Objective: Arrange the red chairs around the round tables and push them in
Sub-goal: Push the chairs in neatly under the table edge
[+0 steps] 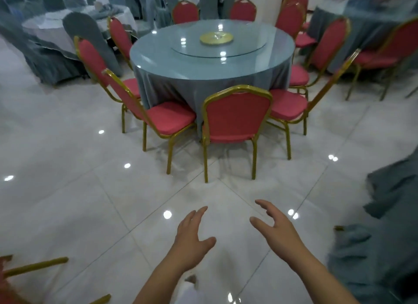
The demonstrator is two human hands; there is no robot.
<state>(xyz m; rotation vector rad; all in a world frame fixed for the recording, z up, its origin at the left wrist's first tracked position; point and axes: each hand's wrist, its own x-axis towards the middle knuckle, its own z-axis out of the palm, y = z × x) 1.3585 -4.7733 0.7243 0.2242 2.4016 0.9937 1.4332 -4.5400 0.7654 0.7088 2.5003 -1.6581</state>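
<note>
Left hand: hovering low and near, fingers spreading loosely, gripping nothing.
Right hand: reaching forward just right of it, fingers fanning and slightly hooking, likewise carrying nothing.
Floor: glossy white tiles lying between both hands and the seating, with the hands well apart from any chair.
Middle chair: standing nearest ahead, back facing the viewer, seat front meeting the hanging tablecloth.
Left chair: sitting just left of it and angling, seat mostly showing outside the cloth.
Right chair: mirroring that on the right, also angling.
Round table: standing beyond, with far chairs ringing its far side.
Step in hand: seemingly approaching the ring to square up a chair.
Doing it well: gripping the gilt top rail evenly with both hands, aiming the back at the table's centre, sliding rather than lifting, stopping where seat is meeting cloth, and keeping neighbour gaps even.
</note>
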